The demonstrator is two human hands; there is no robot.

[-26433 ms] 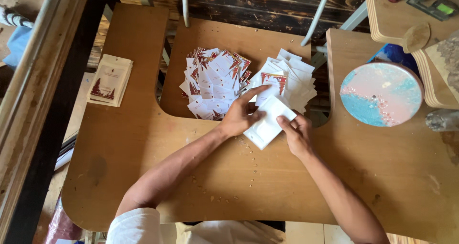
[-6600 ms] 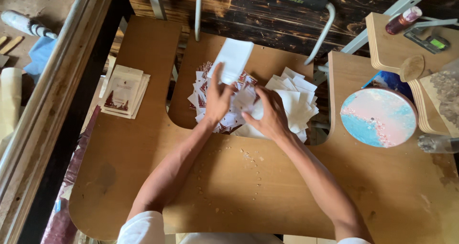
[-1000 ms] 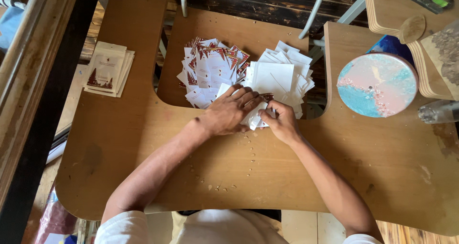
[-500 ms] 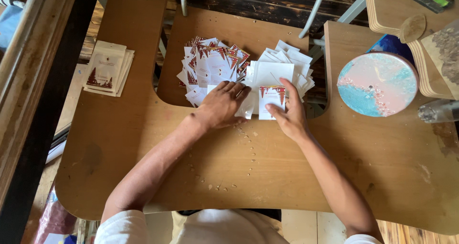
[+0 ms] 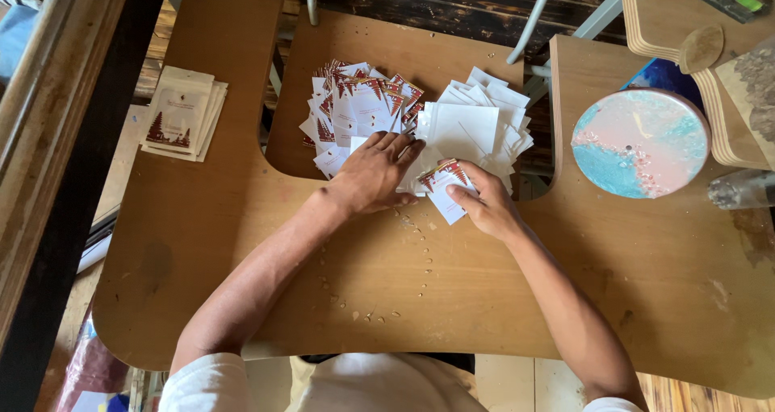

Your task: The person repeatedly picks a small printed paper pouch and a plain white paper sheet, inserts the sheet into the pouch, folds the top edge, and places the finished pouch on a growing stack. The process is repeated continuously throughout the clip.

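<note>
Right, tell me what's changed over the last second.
The right hand has lifted a printed card clear of the white pile and turned it face up. The left hand spread flat beside the printed pile. Side stack and round disc unchanged.

Since half a second ago, the right hand [image 5: 483, 206] has tilted its printed card [image 5: 446, 188] toward 10 o'clock; the left hand [image 5: 378, 170] now rests flat.

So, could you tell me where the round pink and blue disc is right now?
In the head view, the round pink and blue disc lies on the wooden table at the far right, beyond the right hand and right of the white card pile.
</note>
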